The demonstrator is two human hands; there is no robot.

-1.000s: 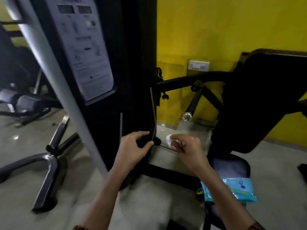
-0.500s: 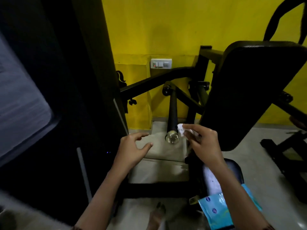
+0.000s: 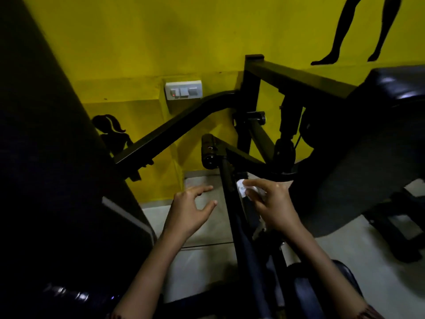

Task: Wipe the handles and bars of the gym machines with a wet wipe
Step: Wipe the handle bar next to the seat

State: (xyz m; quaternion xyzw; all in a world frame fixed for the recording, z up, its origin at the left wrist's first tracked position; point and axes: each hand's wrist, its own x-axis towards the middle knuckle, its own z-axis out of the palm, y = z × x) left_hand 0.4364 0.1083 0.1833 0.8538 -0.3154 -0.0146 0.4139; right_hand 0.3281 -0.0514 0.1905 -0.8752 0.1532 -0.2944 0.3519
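A black handle bar [image 3: 232,203] of the gym machine runs from the pivot at mid-frame down towards me. My right hand [image 3: 271,208] pinches a crumpled white wet wipe [image 3: 242,189] and presses it against the right side of this bar. My left hand [image 3: 190,210] hovers just left of the bar with its fingers spread and nothing in it, not touching the bar. The bar's lower end disappears in the dark between my forearms.
The black padded backrest [image 3: 368,157] fills the right side, close to my right hand. A dark machine column [image 3: 57,180] stands at the left. A black frame bar [image 3: 174,130] slopes across a yellow wall with a switch plate [image 3: 184,90]. Grey floor tiles [image 3: 207,226] lie below.
My view has swung right and closer to the handle bar. My right hand has carried the wipe onto the bar's side. My left hand has let go of the column and hangs free.
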